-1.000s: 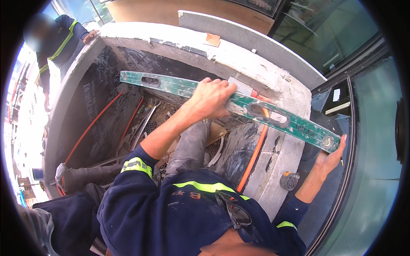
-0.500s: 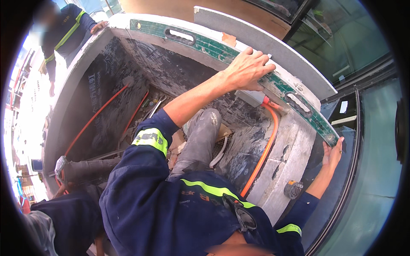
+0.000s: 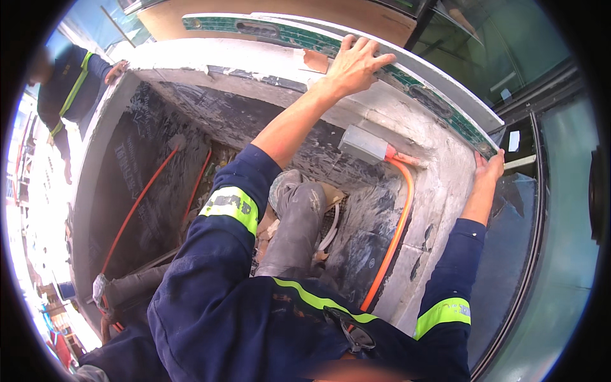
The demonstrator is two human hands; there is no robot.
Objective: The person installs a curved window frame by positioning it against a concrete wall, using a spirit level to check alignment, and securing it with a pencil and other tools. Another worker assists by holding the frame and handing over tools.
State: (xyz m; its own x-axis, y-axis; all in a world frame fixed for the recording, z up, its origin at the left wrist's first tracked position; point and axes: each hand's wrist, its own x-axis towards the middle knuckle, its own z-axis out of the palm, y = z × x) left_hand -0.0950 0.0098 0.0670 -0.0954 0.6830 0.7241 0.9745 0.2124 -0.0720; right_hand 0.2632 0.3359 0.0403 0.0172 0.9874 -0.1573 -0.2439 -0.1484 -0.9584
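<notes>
A long green spirit level [image 3: 280, 35] lies along the top of the far concrete wall [image 3: 254, 63], running from the upper left down to the right corner. My left hand [image 3: 356, 63] rests on the level near its middle, with its fingers spread over the edge and pressing it to the wall. My right hand [image 3: 487, 169] grips the level's right end at the corner. Both arms wear dark blue sleeves with yellow reflective bands.
I stand inside a deep concrete pit with black-coated walls [image 3: 133, 184]. An orange conduit [image 3: 398, 229] runs down from a grey box [image 3: 363, 143]. Thinner orange pipes [image 3: 137, 207] cross the left side. Another person [image 3: 70, 89] leans on the far left rim. Glass panels [image 3: 547, 254] stand to the right.
The level has gone from hanging across the middle of the pit up and away onto the top of the far wall. Both hands moved with it.
</notes>
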